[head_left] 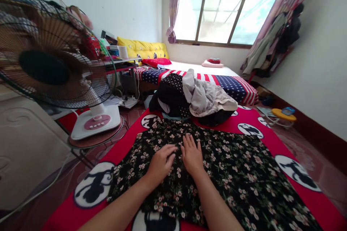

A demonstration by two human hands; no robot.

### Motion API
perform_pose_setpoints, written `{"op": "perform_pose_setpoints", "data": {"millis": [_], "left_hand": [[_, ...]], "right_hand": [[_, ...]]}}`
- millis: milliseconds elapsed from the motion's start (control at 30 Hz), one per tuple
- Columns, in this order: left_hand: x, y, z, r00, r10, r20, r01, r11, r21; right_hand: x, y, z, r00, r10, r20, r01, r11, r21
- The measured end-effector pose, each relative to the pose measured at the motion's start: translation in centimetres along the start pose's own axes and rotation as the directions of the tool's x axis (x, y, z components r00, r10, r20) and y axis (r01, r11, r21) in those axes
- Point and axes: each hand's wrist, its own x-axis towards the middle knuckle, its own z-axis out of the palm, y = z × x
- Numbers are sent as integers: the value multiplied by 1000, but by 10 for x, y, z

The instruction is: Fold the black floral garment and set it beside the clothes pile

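A black garment with a small floral print point(238, 173) lies spread out flat in front of me. My right hand point(192, 155) rests palm down near its middle, fingers stretched out over the fabric. Just to the left, my left hand point(162, 162) is over the same cloth with its fingers partly bent and thumb apart; I see nothing held in it. Under the garment is a red blanket point(121, 151) with white ovals showing dark cat figures. Beyond the garment's far edge sits a heap of clothes, with a light grey garment point(202, 94) on top of black ones point(173, 94).
A fan point(43, 65) stands on a round stool point(94, 139) at the left, beside a cluttered desk point(121, 63). Past the clothes heap is a bed with a stars-and-stripes cover point(230, 86). A low yellow stool point(283, 115) and hanging clothes point(268, 43) are at the right.
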Motion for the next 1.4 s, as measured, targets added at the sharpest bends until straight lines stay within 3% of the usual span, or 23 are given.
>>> {"op": "perform_pose_setpoints", "data": {"millis": [100,167,267,433,800,1000,1133,1200,1400], "left_hand": [[41,-19,-12,982,-124,-141,117,991,-60],[66,-33,-17,976,-206,-73,203,978,-41],[89,-50,-18,972,-234,37,235,972,-32],[89,-63,-14,967,-249,48,249,968,4],[77,-69,-15,933,-341,-119,347,937,35],[72,-65,-11,939,-281,-199,309,943,126],[89,-52,-16,959,-162,-233,209,958,196],[105,-48,-20,974,-118,-192,172,939,297],[150,-60,-25,966,-258,-20,241,871,429]], "right_hand": [[1,1,-1,1000,-7,-17,7,1000,15],[1,1,-2,1000,-4,-17,4,1000,21],[1,1,-2,1000,0,-9,1,1000,20],[1,1,-1,1000,3,-3,-3,1000,20],[1,-1,-3,999,28,17,-28,1000,14],[1,-2,-2,999,41,18,-41,999,10],[1,-2,-1,999,32,-5,-32,999,18],[1,-1,0,999,34,-12,-34,999,27],[1,-2,-2,999,38,-18,-37,998,55]]}}
